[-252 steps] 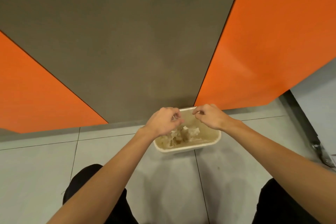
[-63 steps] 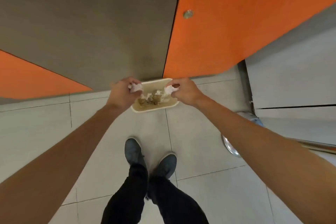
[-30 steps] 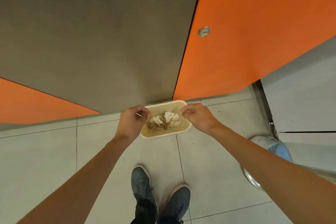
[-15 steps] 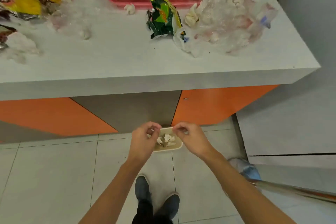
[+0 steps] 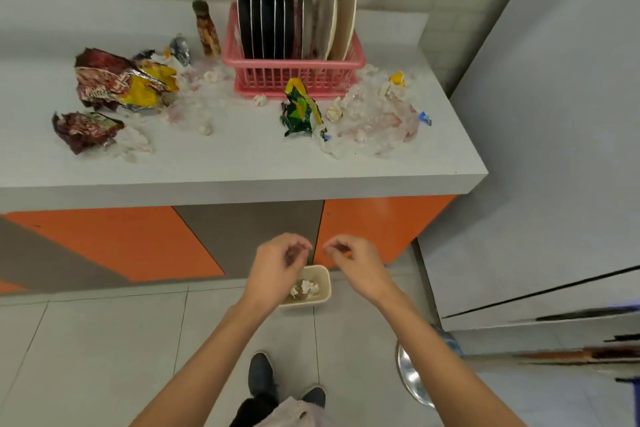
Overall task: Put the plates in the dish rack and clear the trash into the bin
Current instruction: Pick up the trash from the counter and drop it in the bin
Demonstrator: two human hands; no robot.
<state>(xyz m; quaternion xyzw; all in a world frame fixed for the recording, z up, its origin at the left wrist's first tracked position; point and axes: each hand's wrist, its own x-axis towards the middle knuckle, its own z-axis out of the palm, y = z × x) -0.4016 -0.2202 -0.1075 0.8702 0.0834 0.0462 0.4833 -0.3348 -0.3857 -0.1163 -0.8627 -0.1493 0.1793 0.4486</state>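
A small beige bin (image 5: 322, 282) stands on the floor by the cabinet, with crumpled tissues inside. My left hand (image 5: 277, 267) and my right hand (image 5: 356, 263) hover above it, fingers loosely curled, nothing held. On the counter a pink dish rack (image 5: 294, 74) holds several black and pale plates (image 5: 277, 17) upright. Trash lies around it: a green-yellow wrapper (image 5: 301, 107), red-yellow snack bags (image 5: 117, 83), a dark red bag (image 5: 83, 130), clear plastic (image 5: 377, 118) and tissue balls (image 5: 259, 100).
A brown bottle (image 5: 207, 32) stands left of the rack. The grey counter (image 5: 242, 156) ends at the right by a grey appliance wall (image 5: 554, 149). A shiny metal lid (image 5: 412, 371) lies on the tiled floor at right. My shoes (image 5: 263, 374) are below.
The view has tilted up from the bin to the counter and rack. Both hands have risen off the bin's rim and the tissue bits they held now lie in it.
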